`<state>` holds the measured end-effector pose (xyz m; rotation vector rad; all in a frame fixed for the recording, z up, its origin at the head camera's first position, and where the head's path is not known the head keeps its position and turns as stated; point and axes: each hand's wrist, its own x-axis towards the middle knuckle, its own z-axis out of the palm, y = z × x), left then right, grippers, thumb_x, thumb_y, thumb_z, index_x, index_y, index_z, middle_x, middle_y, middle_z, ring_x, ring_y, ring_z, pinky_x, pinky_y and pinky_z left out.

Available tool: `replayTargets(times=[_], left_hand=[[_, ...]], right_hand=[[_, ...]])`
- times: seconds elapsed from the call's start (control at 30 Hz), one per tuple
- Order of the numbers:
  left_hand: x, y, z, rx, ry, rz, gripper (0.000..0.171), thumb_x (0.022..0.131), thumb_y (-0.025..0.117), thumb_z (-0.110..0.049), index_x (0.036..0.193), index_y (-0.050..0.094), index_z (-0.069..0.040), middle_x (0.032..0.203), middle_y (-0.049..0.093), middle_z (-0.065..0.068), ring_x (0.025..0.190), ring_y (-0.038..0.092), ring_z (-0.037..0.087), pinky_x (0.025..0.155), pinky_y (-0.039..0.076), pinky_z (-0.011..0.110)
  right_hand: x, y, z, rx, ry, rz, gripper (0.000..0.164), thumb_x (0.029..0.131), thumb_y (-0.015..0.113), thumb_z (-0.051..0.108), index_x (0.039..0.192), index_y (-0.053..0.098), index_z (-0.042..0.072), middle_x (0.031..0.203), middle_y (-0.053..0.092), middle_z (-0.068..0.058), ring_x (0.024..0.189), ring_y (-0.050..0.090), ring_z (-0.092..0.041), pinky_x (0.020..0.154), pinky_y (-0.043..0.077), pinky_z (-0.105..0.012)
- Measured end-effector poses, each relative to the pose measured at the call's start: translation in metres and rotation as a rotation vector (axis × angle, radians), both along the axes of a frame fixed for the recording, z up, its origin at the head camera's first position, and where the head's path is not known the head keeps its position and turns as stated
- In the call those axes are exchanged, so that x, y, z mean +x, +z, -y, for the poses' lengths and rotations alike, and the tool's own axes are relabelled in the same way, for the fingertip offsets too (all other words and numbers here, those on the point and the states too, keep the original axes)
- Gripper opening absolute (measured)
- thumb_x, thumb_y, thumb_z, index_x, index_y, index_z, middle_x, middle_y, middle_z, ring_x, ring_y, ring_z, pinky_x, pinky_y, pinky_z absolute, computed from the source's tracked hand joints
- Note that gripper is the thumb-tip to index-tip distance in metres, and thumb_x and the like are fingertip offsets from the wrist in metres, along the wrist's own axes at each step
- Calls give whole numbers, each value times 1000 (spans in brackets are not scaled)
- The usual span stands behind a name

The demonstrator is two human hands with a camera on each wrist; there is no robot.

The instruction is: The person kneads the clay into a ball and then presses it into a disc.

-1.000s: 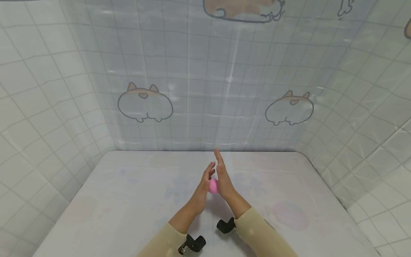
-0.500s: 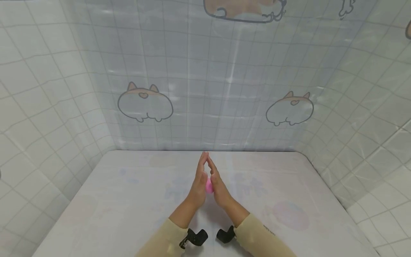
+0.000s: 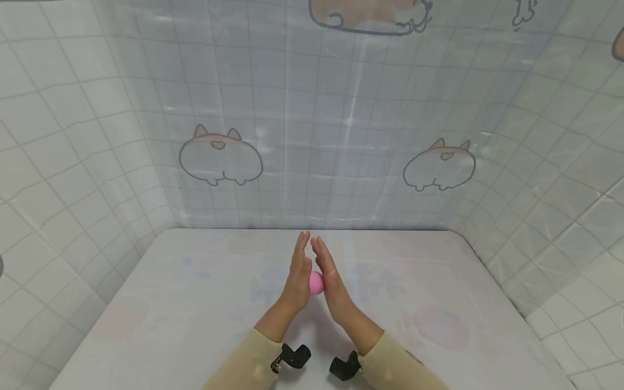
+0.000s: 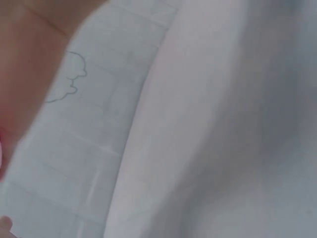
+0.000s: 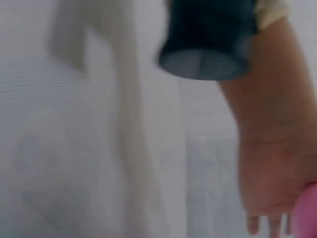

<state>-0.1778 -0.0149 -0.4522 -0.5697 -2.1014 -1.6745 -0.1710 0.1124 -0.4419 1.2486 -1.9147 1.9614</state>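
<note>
A round pink ball (image 3: pixel 316 283), smooth-looking, sits between my two facing palms near the middle of the head view. My left hand (image 3: pixel 297 279) presses it from the left with straight fingers pointing forward. From the other side my right hand (image 3: pixel 335 287) presses it, its fingers also extended and leaning inward. The fingertips of the two hands stand slightly apart. In the right wrist view the pink ball (image 5: pixel 306 213) shows at the lower right edge, by the palm. Only a sliver of pink shows at the left edge of the left wrist view.
Beneath the hands is a pale table (image 3: pixel 195 303) with faint pastel prints. Behind it hangs a grid-patterned sheet (image 3: pixel 312 135) with cartoon corgis, and similar sheets line both sides. Black wrist cameras, left (image 3: pixel 296 356) and right (image 3: pixel 344 367), stick out from the sleeves.
The hands slid against each other around the ball: the right was further forward, then fingertips met, now they part slightly. The ball has shifted a little to the left and shows more.
</note>
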Motion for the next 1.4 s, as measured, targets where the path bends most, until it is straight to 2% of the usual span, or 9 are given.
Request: replayTargets(times=[0.2, 0.33, 0.43, 0.57, 0.7, 0.83, 0.97, 1.13, 1.4], left_hand=[[4, -11, -3, -105, 27, 35, 79, 103, 16, -66, 160, 22, -11, 166, 12, 13, 151, 11, 39, 108, 8, 75], [8, -18, -7, -153, -10, 3, 75, 104, 15, -62, 160, 20, -12, 166, 12, 15, 150, 12, 41, 107, 9, 78], [11, -21, -9, -129, -78, -28, 73, 106, 17, -58, 160, 17, -9, 165, 13, 17, 149, 15, 43, 107, 12, 77], [13, -22, -10, -72, -210, -4, 73, 106, 15, -57, 161, 9, -9, 166, 12, 15, 147, 20, 42, 110, 19, 72], [16, -20, -12, -4, -334, 38, 74, 106, 11, -58, 161, 4, -10, 167, 6, 13, 147, 20, 43, 111, 24, 67], [20, -15, -14, 69, -395, 44, 76, 104, 9, -60, 161, 3, -10, 166, 3, 14, 147, 18, 43, 113, 22, 63], [20, -7, -13, 122, -369, -17, 80, 103, 7, -62, 160, 4, -6, 166, 2, 18, 149, 14, 43, 115, 15, 64], [16, -1, -8, 151, -233, -122, 80, 104, 7, -61, 159, 8, -2, 165, 10, 18, 149, 16, 42, 115, 13, 64], [6, 8, 1, 209, -146, -141, 83, 101, 14, -68, 161, 9, -11, 165, 15, 12, 150, 13, 38, 114, 9, 67]], right_hand=[[-4, 7, -6, -48, -16, 27, 80, 103, 15, 65, 162, 5, 12, 165, 14, -18, 152, 11, -32, 117, 8, -61], [-7, 11, -10, -55, -45, 36, 76, 105, 14, 60, 162, 5, 11, 166, 14, -13, 152, 10, -32, 118, 7, -61], [-9, 14, -12, -41, -86, 35, 71, 106, 13, 56, 162, 6, 11, 166, 14, -12, 152, 10, -32, 119, 8, -59], [-16, 15, -12, -17, -128, 71, 66, 107, 13, 51, 162, 8, 15, 166, 16, -10, 152, 11, -29, 119, 7, -58], [-25, 12, -11, 23, -154, 133, 69, 106, 14, 58, 162, 8, 18, 166, 15, -7, 153, 9, -27, 116, 5, -65], [-33, 5, -11, 67, -167, 175, 77, 102, 16, 68, 162, 9, 20, 167, 13, -5, 153, 6, -25, 112, 2, -72], [-39, -5, -10, 118, -152, 193, 78, 101, 15, 69, 162, 10, 21, 168, 10, -5, 153, 5, -26, 113, 0, -69], [-36, -17, -8, 231, -135, 194, 74, 101, 11, 68, 162, 11, 26, 168, 8, 1, 153, 6, -28, 114, 5, -68], [-23, -24, -3, 297, -93, 125, 74, 103, 11, 64, 162, 4, 21, 167, 9, -6, 151, 12, -35, 114, 15, -67]])
